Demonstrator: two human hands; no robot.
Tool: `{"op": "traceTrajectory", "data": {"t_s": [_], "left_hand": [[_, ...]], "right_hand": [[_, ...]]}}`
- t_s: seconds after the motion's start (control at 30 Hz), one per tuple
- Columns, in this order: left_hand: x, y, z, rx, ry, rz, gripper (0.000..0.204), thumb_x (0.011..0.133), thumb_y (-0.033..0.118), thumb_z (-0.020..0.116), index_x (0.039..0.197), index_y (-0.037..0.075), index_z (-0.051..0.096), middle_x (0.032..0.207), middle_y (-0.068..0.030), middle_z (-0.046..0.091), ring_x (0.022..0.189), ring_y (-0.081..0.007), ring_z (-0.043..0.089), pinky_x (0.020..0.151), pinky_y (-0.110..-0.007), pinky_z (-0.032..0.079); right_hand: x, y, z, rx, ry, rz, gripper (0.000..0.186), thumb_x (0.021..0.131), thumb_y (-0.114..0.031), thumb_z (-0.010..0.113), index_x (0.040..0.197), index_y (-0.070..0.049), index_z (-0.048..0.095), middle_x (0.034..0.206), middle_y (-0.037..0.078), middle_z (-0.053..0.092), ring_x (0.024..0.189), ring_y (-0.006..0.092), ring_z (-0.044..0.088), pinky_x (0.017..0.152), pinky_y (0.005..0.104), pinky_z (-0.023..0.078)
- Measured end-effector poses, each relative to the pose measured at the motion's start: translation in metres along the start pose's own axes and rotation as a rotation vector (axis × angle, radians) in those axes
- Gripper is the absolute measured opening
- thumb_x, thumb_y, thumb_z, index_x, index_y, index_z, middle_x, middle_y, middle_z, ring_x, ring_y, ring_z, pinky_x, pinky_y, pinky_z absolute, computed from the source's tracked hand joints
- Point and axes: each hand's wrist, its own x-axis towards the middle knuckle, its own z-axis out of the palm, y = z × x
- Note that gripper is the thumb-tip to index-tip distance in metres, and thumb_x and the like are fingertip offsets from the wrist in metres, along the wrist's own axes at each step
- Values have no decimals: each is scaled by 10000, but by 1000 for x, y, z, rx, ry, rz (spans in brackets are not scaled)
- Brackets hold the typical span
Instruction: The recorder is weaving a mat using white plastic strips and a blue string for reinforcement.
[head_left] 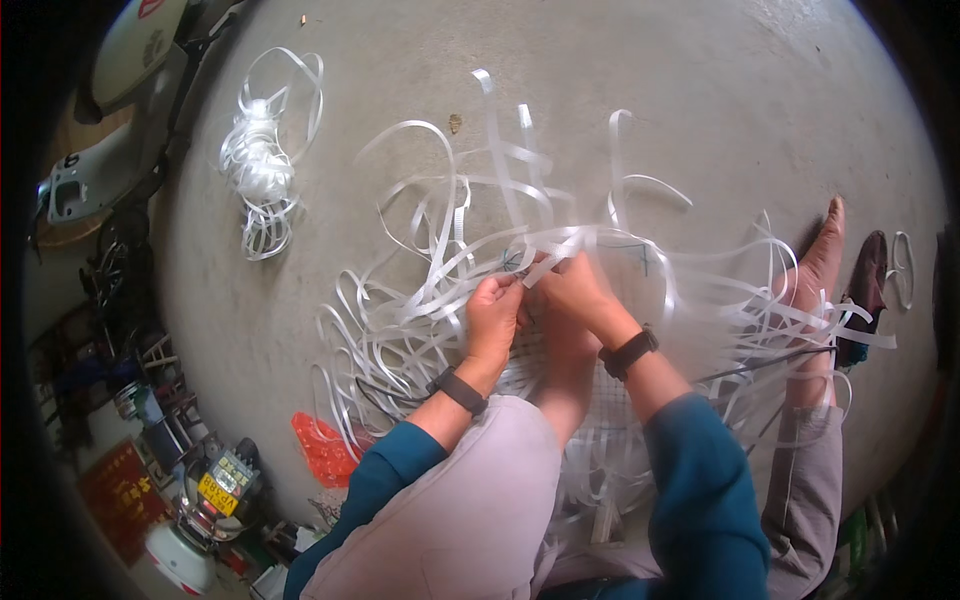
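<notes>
Straps (570, 240) look only partly woven, left hand (492, 308) and right hand (578, 290) pinching some at the mesh's (612, 398) far edge (what a tangle!), with loads of loose ends (484, 82) left.

Left hand (492, 318) and right hand (580, 291) finger white strips (553, 255).

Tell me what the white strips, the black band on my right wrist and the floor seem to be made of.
White strips: probably plastic, smooth and slightly glossy; they catch the light and spring into loops.
Black band: matte, perhaps rubber or fabric; too little texture shows to tell.
Floor: likely concrete, smooth and mostly dull, judging by its mottled gray.
</notes>
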Motion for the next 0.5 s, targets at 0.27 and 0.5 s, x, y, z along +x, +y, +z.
{"op": "traceTrajectory", "data": {"t_s": [0.27, 0.5], "left_hand": [[3, 7, 3, 48, 40, 0, 167, 906, 157, 608, 1028, 45, 588, 725, 7, 592, 538, -75, 530, 479, -200, 391], [6, 3, 3, -178, 23, -78, 180, 905, 186, 637, 1046, 83, 592, 838, 2, 639, 634, -99, 586, 553, -233, 430]], "right_hand": [[-5, -13, -7, -51, -24, -57, 285, 787, -239, 572, 893, -3, 694, 868, 250, 665, 850, 421, 642, 759, 463, 515], [-29, -28, -4, -230, 92, -188, 205, 811, -175, 572, 906, -44, 697, 863, 200, 670, 793, 400, 651, 719, 483, 519]]}}
